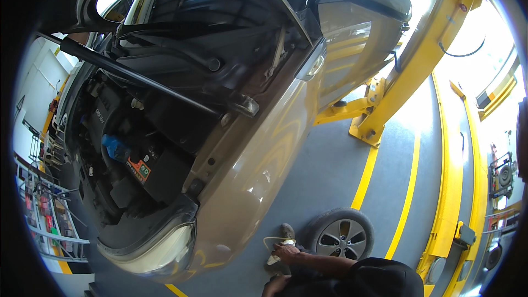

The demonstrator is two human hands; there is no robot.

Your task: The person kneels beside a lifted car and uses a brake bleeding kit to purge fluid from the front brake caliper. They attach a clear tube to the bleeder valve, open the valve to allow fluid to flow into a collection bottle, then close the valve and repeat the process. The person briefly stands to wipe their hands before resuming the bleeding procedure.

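a thin pale hose loop (pixel 270 240) lies at six o'clock, low beside the car's front fender (pixel 250 187), with a loose wheel (pixel 342 235) at its three o'clock. it is judged light and limp, best taken near its end fitting. one hand (pixel 286 252) rests on it, fingers curled; which hand, and whether it truly grips, cannot be told.

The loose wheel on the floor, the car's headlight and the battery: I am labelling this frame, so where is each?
Loose wheel (pixel 342 235), head view, on the silver spokes.
Headlight (pixel 165 250), head view, on the clear lens.
Battery (pixel 165 173), head view, on its black top.
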